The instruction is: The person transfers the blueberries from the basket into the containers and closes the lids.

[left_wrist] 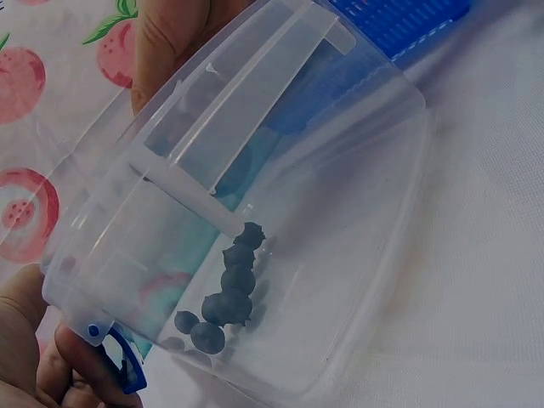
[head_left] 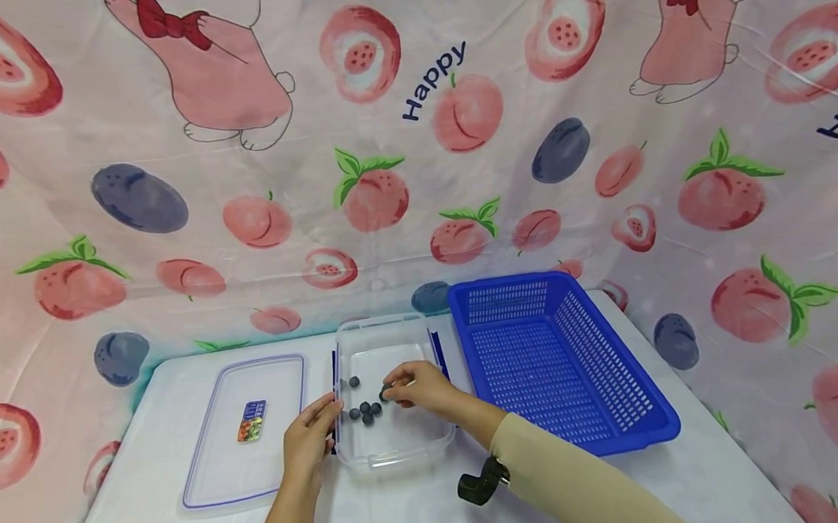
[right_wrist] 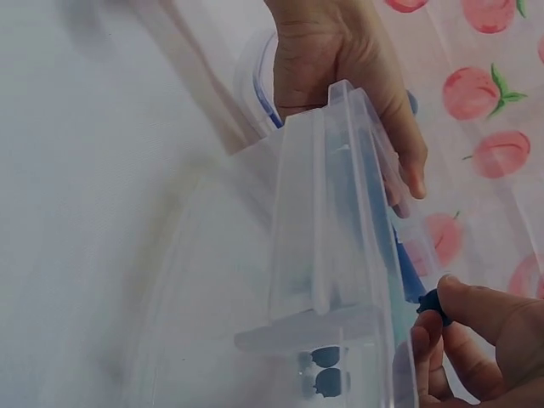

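Note:
A clear plastic storage box (head_left: 414, 443) stands on the table with several blueberries (head_left: 366, 408) loosely grouped on its floor, toward the left. My left hand (head_left: 306, 443) grips the box's left side, thumb at the rim and fingers by the blue clip (left_wrist: 126, 361). Over the box, my right hand (head_left: 420, 386) pinches one blueberry (right_wrist: 432, 306) between thumb and fingertips. From the left wrist view, the other blueberries (left_wrist: 228, 293) show through the box's clear wall.
To the right of the box sits a blue slotted basket (head_left: 630, 438), close beside it. A clear lid (head_left: 220, 477) with a blue seal and a colourful label (head_left: 252, 421) lies flat at the left. Behind the white table (head_left: 148, 513) hangs a fruit-print cloth (head_left: 392, 286).

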`<state>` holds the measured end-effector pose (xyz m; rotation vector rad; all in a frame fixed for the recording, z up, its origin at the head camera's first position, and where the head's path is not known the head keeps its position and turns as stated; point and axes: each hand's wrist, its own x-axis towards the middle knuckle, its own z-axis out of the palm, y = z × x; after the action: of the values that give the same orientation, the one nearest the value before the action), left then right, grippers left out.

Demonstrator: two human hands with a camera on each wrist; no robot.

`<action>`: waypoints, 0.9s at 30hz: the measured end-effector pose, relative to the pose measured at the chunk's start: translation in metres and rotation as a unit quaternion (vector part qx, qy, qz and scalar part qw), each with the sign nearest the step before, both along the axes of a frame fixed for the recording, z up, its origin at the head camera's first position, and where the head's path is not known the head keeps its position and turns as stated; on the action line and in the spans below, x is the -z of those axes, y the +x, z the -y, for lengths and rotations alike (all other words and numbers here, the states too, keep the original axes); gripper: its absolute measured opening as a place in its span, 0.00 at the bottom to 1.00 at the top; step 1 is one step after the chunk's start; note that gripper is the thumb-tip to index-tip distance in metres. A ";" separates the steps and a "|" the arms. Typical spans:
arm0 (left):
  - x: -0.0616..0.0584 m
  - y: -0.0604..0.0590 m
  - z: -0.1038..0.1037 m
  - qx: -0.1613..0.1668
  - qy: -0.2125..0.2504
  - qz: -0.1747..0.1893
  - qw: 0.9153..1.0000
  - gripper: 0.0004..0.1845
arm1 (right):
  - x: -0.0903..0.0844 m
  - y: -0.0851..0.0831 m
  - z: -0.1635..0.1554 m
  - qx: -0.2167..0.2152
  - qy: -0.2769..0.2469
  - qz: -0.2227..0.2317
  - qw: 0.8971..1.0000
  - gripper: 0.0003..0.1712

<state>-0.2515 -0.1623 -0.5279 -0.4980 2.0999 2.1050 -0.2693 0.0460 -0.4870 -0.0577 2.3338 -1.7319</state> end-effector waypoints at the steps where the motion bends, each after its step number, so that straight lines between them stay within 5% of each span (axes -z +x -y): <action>1: 0.000 0.000 0.000 0.000 -0.001 0.000 1.000 0.29 | 0.001 0.000 0.001 -0.002 0.003 0.004 1.000 0.13; 11: 0.001 -0.001 0.000 -0.005 0.004 -0.007 1.000 0.28 | 0.007 -0.007 0.010 -0.009 0.041 0.034 0.999 0.10; 17: 0.003 0.000 0.000 -0.001 0.005 0.000 1.000 0.29 | 0.013 -0.008 0.016 0.022 0.063 0.076 0.995 0.10; 27: 0.002 -0.001 0.000 0.000 0.005 -0.005 1.000 0.28 | 0.020 -0.013 0.022 0.082 0.097 0.080 0.989 0.10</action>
<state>-0.2527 -0.1623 -0.5298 -0.4863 2.0946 2.1216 -0.2819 0.0239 -0.5068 0.3035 2.4305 -1.5051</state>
